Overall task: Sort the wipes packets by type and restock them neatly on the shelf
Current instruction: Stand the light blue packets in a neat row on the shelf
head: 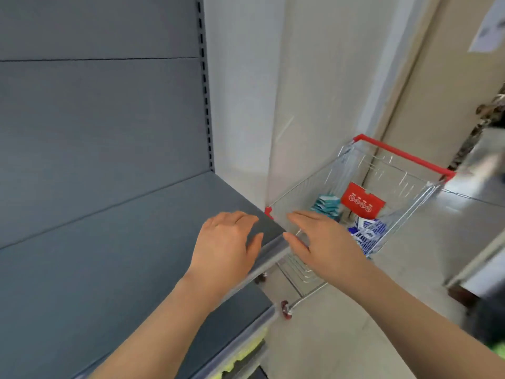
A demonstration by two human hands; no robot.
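Note:
A bare grey shelf point(114, 242) fills the left of the view. To its right stands a small wire shopping cart point(410, 209) with a red handle. Inside it lie teal wipes packets point(326, 205) in a stack and blue-and-white wipes packets point(367, 228) at the near right, behind a red flap point(362, 201). My left hand point(226, 242) hovers over the shelf's right front corner, fingers relaxed and holding nothing. My right hand point(322, 242) is stretched out flat over the cart's near edge, also without a packet.
A white side panel point(240, 105) closes the shelf on the right, with a pale wall point(328, 91) behind the cart. A lower shelf holds yellow and dark items point(246, 356). Shiny floor point(341, 337) runs under the cart. Another fixture's edge point(478, 263) stands at the right.

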